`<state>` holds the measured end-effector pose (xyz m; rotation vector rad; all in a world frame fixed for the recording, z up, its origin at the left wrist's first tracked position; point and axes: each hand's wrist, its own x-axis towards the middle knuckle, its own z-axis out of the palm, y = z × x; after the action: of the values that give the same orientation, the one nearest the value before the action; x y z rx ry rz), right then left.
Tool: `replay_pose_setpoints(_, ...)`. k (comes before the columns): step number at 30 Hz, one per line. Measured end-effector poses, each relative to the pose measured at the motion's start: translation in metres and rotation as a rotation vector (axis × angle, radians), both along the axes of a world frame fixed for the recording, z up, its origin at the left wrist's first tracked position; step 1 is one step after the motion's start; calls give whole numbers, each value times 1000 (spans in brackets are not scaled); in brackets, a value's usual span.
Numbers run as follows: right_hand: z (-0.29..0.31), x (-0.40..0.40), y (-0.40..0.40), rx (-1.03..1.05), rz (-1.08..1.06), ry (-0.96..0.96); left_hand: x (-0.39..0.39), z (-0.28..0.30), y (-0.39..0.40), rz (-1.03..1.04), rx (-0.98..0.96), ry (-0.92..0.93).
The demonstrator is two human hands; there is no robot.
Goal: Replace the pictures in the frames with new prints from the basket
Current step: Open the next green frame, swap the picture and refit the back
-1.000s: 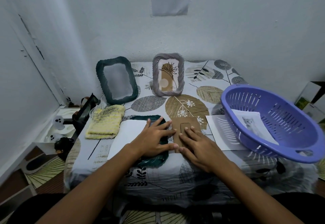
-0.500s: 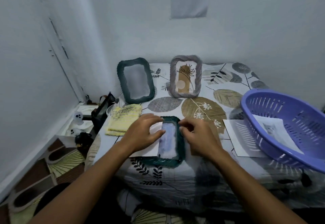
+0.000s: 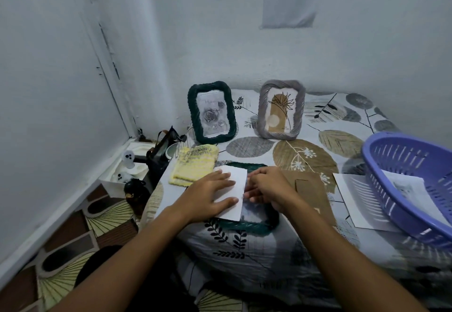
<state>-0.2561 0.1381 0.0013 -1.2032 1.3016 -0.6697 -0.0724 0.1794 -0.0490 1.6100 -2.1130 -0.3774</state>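
Lying face down at the near edge of the desk [image 3: 318, 250] is a dark green frame [image 3: 247, 226], back open, with its brown backing board [image 3: 310, 189] set aside just to the right. The left hand [image 3: 208, 196] rests flat, fingers straight, on a white sheet [image 3: 236, 189] that lies over the left part of the frame. The right hand [image 3: 269, 187] has its fingers curled at the sheet's right edge; whether they pinch the sheet or the item beneath it cannot be told. Judged step: exchanging the picture in this frame, either lifting the old one out or seating a print.

Standing upright at the back are a second green frame [image 3: 212, 111], showing a grey rose picture, and a grey frame [image 3: 281, 109], showing a botanical picture. The purple basket [image 3: 391, 165] sits at the right, holding at least one print [image 3: 406, 187]; another white sheet [image 3: 352, 201] lies partly under it.

Next move calls for squaring the sheet inside the frame recess, then refitting the backing board. Risk: creasing the sheet.
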Motion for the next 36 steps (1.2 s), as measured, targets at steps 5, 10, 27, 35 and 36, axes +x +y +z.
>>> replay_pose_setpoints(5, -5, 1, -4, -11, -37, 34, -1, 4, 2, -5, 9, -22)
replay_pose_setpoints(10, -7, 4, -5, 43, -45, -33, -3, 7, 4, -12, 4, -16)
replay_pose_setpoints(27, 2, 1, -9, 80, -75, -307, -7, 30, -7, 289, -100, 377)
replay_pose_setpoints(35, 35, -61, -6, -19, -55, -385, -52, 70, -20, 299, 497, 1088)
replay_pose_setpoints(36, 39, -71, -5, -66, -69, -317, -60, 73, -22, 296, 509, 1135)
